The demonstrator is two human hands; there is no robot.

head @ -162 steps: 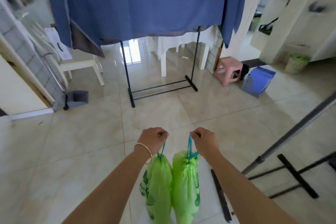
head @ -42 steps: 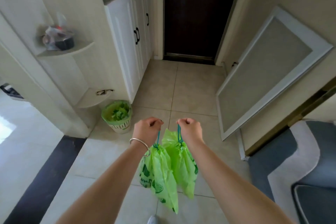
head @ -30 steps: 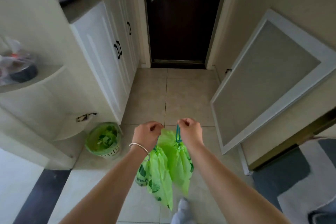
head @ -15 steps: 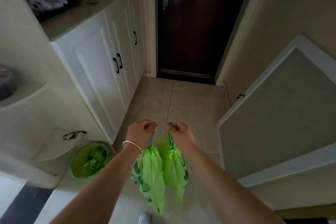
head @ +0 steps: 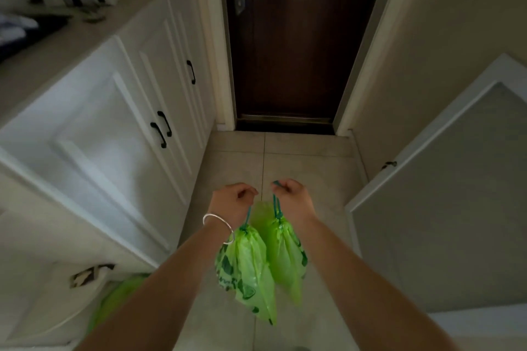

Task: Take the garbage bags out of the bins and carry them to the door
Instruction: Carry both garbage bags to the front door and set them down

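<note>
Two green garbage bags hang side by side in front of me, above the tiled floor. My left hand [head: 232,202] is closed on the teal drawstring of the left garbage bag [head: 246,268], which has dark green print. My right hand [head: 292,199] grips the drawstring of the right garbage bag [head: 285,251]. A silver bangle sits on my left wrist. The dark brown door [head: 293,37] stands shut straight ahead, a short stretch of floor beyond the bags.
White cabinets [head: 119,128] with black handles line the left wall. A bin lined with green [head: 114,299] sits low at the left, partly hidden by my forearm. A large white-framed panel [head: 445,194] leans against the right wall. Beige floor tiles [head: 302,162] run to the doorstep.
I have walked from the room with the drying rack into the entry hall and closer to the door. The lined bin has slipped behind my left arm. Both hands still hold the bags.
</note>
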